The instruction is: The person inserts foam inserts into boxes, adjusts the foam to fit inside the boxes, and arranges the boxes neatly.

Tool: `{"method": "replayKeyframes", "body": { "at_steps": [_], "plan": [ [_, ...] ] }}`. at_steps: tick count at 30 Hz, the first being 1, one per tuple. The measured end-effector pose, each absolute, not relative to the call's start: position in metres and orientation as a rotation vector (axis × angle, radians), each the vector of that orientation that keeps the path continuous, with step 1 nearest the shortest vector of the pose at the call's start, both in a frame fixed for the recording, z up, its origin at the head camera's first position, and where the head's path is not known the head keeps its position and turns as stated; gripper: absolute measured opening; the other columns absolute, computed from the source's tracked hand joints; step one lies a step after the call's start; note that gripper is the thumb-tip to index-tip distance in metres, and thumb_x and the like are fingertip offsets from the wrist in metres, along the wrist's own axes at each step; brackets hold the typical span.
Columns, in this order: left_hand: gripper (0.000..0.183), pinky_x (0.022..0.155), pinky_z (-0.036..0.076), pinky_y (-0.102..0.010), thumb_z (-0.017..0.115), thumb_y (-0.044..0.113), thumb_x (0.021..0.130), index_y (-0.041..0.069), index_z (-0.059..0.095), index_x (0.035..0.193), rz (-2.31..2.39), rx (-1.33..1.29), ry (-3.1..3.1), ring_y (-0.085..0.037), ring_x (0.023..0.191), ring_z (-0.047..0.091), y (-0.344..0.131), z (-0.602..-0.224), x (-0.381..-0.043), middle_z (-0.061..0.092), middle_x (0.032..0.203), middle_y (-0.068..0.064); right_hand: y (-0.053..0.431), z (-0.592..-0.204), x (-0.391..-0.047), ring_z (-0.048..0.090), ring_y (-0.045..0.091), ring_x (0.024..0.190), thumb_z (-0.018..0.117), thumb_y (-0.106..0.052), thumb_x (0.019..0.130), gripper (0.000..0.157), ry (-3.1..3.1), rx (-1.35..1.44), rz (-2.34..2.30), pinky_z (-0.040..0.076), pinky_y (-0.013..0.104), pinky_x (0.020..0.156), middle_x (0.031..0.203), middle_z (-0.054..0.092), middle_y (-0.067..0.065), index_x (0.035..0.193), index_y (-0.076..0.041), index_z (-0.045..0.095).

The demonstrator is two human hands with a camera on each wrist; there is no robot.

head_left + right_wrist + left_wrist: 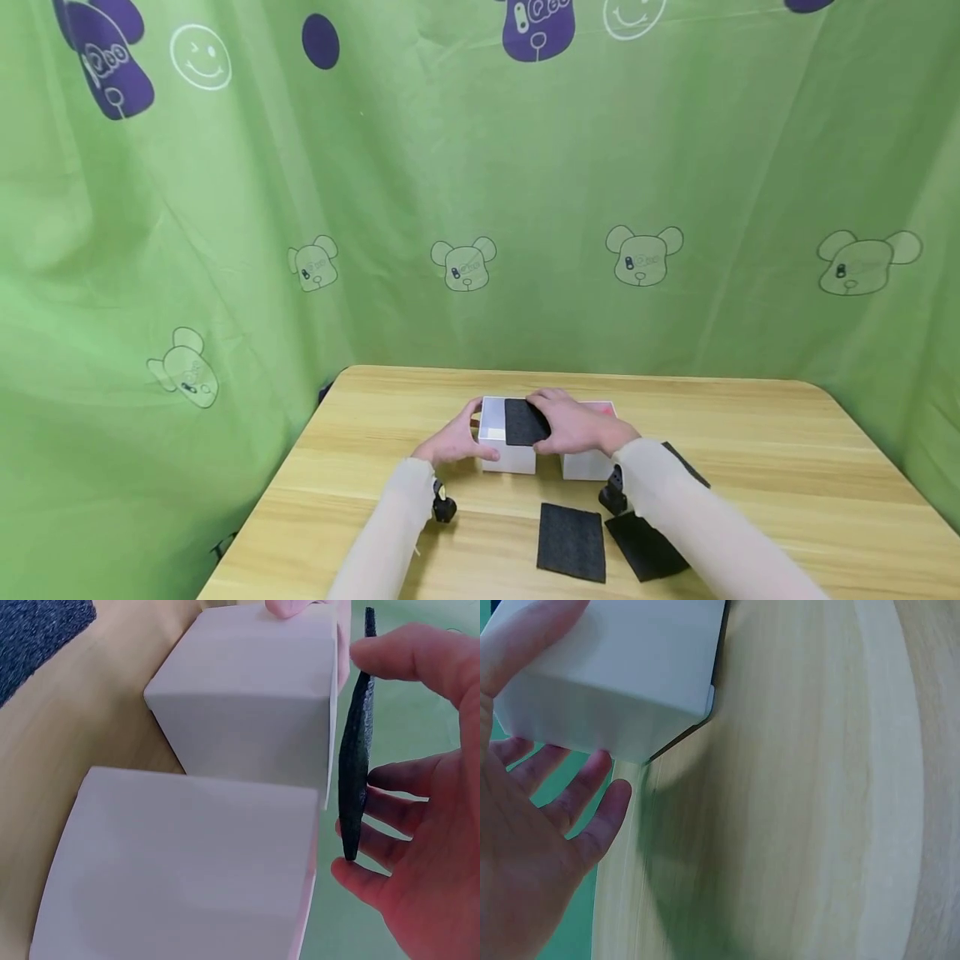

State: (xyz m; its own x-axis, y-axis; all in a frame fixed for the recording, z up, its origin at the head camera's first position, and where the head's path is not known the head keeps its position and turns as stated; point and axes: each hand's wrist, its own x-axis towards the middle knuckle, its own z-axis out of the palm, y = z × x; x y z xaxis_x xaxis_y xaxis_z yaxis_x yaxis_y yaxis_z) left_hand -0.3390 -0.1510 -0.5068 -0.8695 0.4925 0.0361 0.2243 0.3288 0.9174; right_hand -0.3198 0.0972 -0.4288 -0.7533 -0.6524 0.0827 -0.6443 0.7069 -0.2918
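My left hand (453,437) grips the left white open-topped box (508,458), thumb at its front and fingers round its left side. The left wrist view shows the fingertips (615,799) along the edge of this box. Over the box's right half, my right hand (579,427) holds a square of dark felt-like cloth (525,422) by its edges. The right wrist view shows this cloth (355,765) edge-on, thumb at one end and fingers along the other, just above the box rim.
A second white box (587,467) with something pinkish red (604,408) inside stands to the right, partly behind my right hand. Nearer on the wooden table (360,492) lie more dark squares (572,542), one (647,548) partly beneath the right forearm. Behind hangs a green curtain (525,333).
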Motion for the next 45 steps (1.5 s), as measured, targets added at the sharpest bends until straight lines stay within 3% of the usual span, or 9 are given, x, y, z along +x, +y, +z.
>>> {"method": "replayKeyframes", "body": {
  "at_steps": [13, 22, 45],
  "plan": [
    [0.102, 0.090, 0.046, -0.034, 0.081, 0.004, 0.069, 0.012, 0.018, 0.150, 1.555, 0.660, 2.331, -0.025, 0.111, 0.050, -0.154, -0.512, -0.345, 0.043, 0.134, -0.010, 0.083, -0.435, -0.330, 0.037, 0.038, 0.127, 0.072, -0.031, 0.073, 0.081, 2.846, -1.051, -0.562, 0.034, 0.049, 0.103, 0.139, 0.039, 0.024, 0.138, 0.006, 0.040],
    [0.101, 0.087, 0.048, -0.031, 0.080, 0.004, 0.070, 0.012, 0.018, 0.150, 1.563, 0.653, 2.323, -0.023, 0.112, 0.049, -0.153, -0.516, -0.345, 0.035, 0.142, -0.008, 0.073, -0.442, -0.337, 0.037, 0.035, 0.127, 0.073, -0.034, 0.072, 0.083, 2.857, -0.986, -0.572, 0.035, 0.048, 0.102, 0.139, 0.040, 0.019, 0.139, 0.003, 0.040],
    [0.099, 0.088, 0.048, -0.032, 0.080, 0.006, 0.073, 0.014, 0.018, 0.150, 1.559, 0.640, 2.308, -0.023, 0.112, 0.050, -0.153, -0.516, -0.344, 0.035, 0.143, -0.007, 0.061, -0.448, -0.340, 0.045, 0.028, 0.114, 0.075, -0.030, 0.074, 0.076, 2.799, -0.947, -0.732, 0.043, 0.043, 0.090, 0.134, 0.044, 0.015, 0.137, 0.000, 0.043]
  ]
}}
